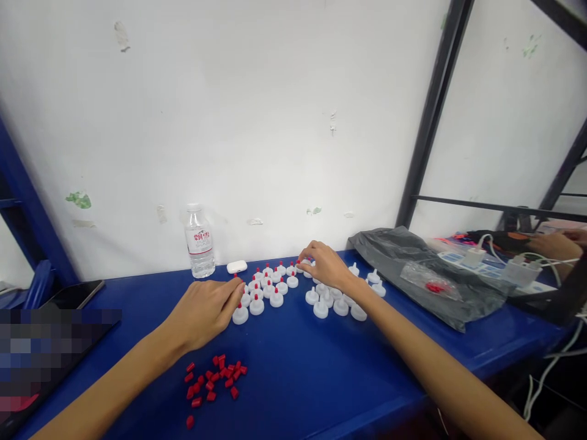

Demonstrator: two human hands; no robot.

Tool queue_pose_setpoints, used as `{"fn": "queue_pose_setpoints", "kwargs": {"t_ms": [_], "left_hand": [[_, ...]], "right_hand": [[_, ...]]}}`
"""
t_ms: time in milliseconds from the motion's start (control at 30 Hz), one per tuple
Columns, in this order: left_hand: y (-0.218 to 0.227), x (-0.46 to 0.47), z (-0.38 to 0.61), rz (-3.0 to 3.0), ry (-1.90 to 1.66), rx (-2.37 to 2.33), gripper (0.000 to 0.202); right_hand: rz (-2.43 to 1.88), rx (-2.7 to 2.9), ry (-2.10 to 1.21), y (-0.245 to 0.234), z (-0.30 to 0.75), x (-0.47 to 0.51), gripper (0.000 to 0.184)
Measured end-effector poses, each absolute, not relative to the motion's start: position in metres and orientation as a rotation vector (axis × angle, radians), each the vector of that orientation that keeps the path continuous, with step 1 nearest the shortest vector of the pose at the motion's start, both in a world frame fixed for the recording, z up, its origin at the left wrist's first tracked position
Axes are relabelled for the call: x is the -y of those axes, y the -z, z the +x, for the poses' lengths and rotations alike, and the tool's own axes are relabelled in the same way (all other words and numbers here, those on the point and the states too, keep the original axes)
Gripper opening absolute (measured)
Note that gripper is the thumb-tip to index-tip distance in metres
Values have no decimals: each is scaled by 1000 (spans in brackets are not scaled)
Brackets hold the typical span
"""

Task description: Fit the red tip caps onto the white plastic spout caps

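Note:
My left hand rests on the blue table with fingers curled together, fingertips touching a white cap with a red tip. My right hand reaches further back, its fingers pinched on a white cap at the far end of the group of red-tipped white caps. Plain white caps without red tips lie under and beside my right wrist. A loose pile of small red tips lies near my left forearm.
A water bottle and a white earbud case stand by the wall. A grey plastic bag with red pieces lies right. A phone lies left. Chargers, cables and another person's hand are at far right.

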State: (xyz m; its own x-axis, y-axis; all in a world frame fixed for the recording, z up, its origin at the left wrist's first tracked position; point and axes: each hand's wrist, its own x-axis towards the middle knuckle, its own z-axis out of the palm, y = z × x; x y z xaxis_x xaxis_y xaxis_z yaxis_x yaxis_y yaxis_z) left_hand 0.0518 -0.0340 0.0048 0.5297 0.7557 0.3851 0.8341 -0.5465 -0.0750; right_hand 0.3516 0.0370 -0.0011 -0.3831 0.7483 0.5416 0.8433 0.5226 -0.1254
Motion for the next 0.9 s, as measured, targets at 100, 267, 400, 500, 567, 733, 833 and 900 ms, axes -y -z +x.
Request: {"fn": "queue_pose_setpoints", "kwargs": {"t_ms": [100, 267, 400, 500, 567, 733, 833, 900], "left_hand": [[-2, 34, 54, -2538, 392, 1326, 41], [0, 33, 56, -2573, 355, 1310, 41], [1, 35, 57, -2598, 344, 1298, 42], [3, 35, 59, -2627, 327, 1294, 42], [4, 36, 61, -2633, 319, 1293, 42], [4, 37, 63, -2632, 304, 1314, 43], [5, 36, 63, -2636, 318, 1311, 44], [6, 35, 62, -2637, 324, 1301, 44]], "right_hand": [[-1351, 2257, 228, 6, 351, -41, 20], [-1430, 2304, 208, 11, 350, -46, 14], [-1457, 2322, 187, 12, 350, -47, 16], [-1490, 2309, 185, 12, 350, -47, 18], [-1513, 2299, 178, 12, 351, -47, 17], [-1504, 2317, 122, 13, 349, -45, 16], [-1528, 2280, 138, 11, 350, -45, 20], [-1579, 2223, 174, 10, 352, -45, 23]]}}
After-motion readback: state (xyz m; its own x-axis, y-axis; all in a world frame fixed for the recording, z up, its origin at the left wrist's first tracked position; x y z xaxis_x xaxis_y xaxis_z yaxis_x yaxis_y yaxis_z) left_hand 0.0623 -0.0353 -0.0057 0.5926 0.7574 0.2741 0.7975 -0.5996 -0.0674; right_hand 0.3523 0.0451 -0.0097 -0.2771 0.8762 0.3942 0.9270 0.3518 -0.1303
